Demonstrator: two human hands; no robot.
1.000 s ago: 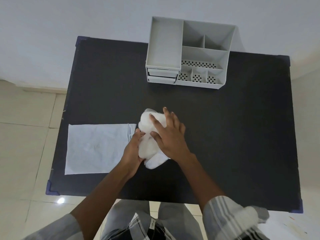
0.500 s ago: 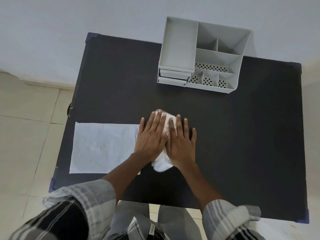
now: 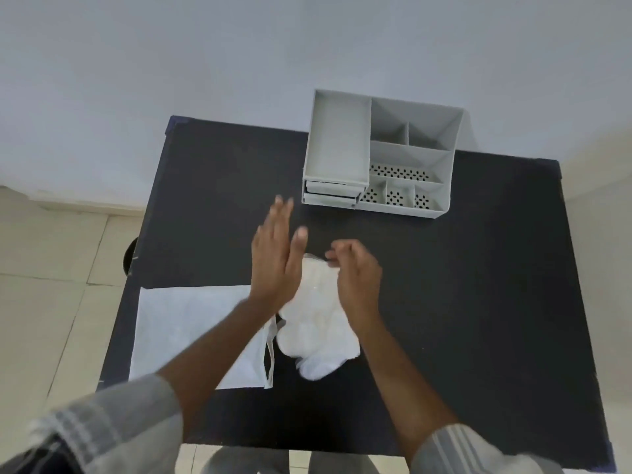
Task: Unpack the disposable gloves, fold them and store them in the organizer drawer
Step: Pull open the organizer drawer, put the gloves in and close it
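A bundle of white disposable gloves [image 3: 316, 323] lies folded on the black table [image 3: 461, 285], near its middle. My left hand [image 3: 277, 254] is lifted above the bundle's left side, flat, fingers straight and pointing toward the organizer, holding nothing. My right hand [image 3: 355, 271] curls over the bundle's far end, fingertips pinching the glove edge. The grey organizer [image 3: 379, 153] stands at the table's far edge; its two small drawers [image 3: 330, 193] at the lower left front are shut.
The flat white packaging bag [image 3: 191, 333] lies on the table's left side, touching the bundle's left. The organizer has a tray on top and several open compartments. A tiled floor lies to the left and a white wall behind the table.
Both hands were pressing flat on the bundle. My left hand has since lifted off and moved forward; my right hand has curled onto the bundle's far end. The camera has tilted up.
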